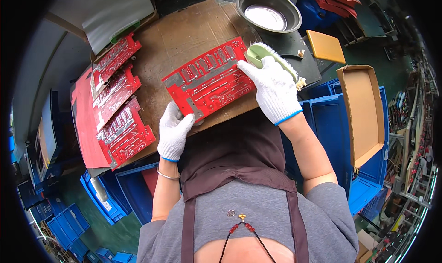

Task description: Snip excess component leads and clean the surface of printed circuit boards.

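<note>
The red circuit board (pixel 214 81) is over the brown cardboard (pixel 152 74), its near corner pinched by your left hand (pixel 174 130). Your right hand (pixel 275 89) curls its fingers round a green brush (pixel 256 55), thumb apparently against the board. A dark pan (pixel 292 15) sits beyond; blue crates (pixel 324 129) stand on green floor (pixel 99 226).

a grey pan (pixel 291 15) sits near a yellow slab (pixel 326 47), a cardboard tray (pixel 363 118) beside blue crates (pixel 329 125).

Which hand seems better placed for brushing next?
Probably the white-gloved right hand: it's at the green, white-bristled brush, while the white-gloved left hand grips the red circuit board by its near left corner.
</note>
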